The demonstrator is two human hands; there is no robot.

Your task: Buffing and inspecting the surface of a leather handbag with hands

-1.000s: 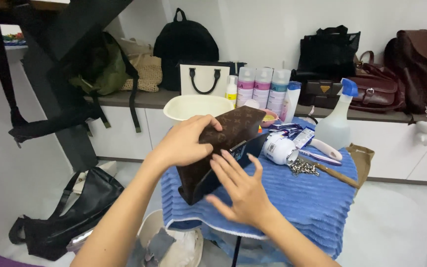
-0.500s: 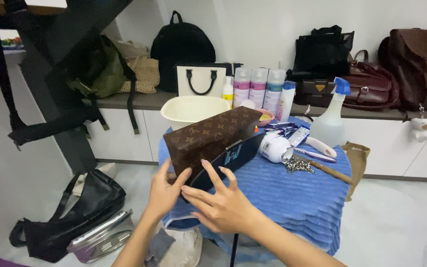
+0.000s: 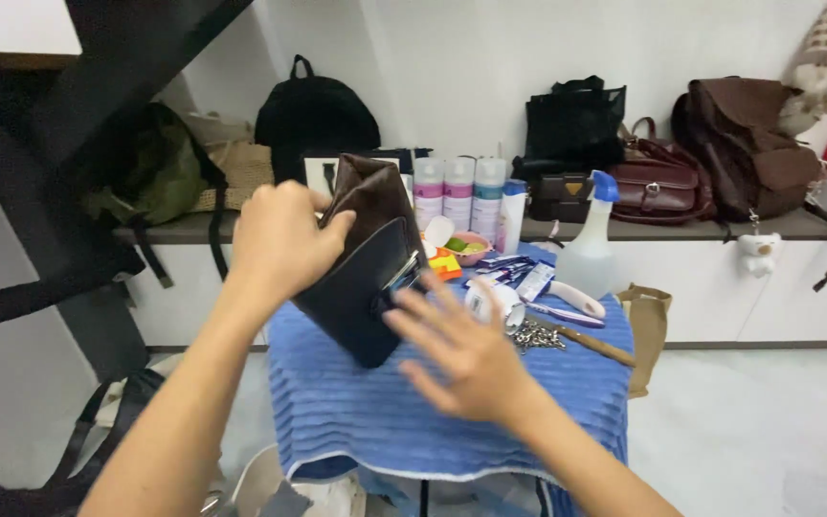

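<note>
My left hand [image 3: 279, 239] grips the top edge of a dark brown pouch-style bag [image 3: 366, 258] and holds it upright on end over a blue ribbed towel [image 3: 413, 412] that covers a small table. The bag's smooth dark side faces me. My right hand [image 3: 457, 349] is spread flat with fingers apart, its fingertips touching the bag's lower right side. Just behind the right hand lie a white roll [image 3: 490, 299], a small pile of metal chain [image 3: 533, 335] and a wooden-handled tool [image 3: 591, 345].
A clear spray bottle [image 3: 591, 251] with a blue top, tubes and a pink bowl [image 3: 466, 247] sit at the towel's far edge. Three tall cans [image 3: 458, 191] stand behind. A shelf carries black, green and brown bags [image 3: 658, 182]. A black bag [image 3: 98, 450] lies on the floor at left.
The bag has turned from lying sideways to standing on end, its dark side toward me. My left hand moved from under the bag up to its top edge. The right hand stayed spread beside it.
</note>
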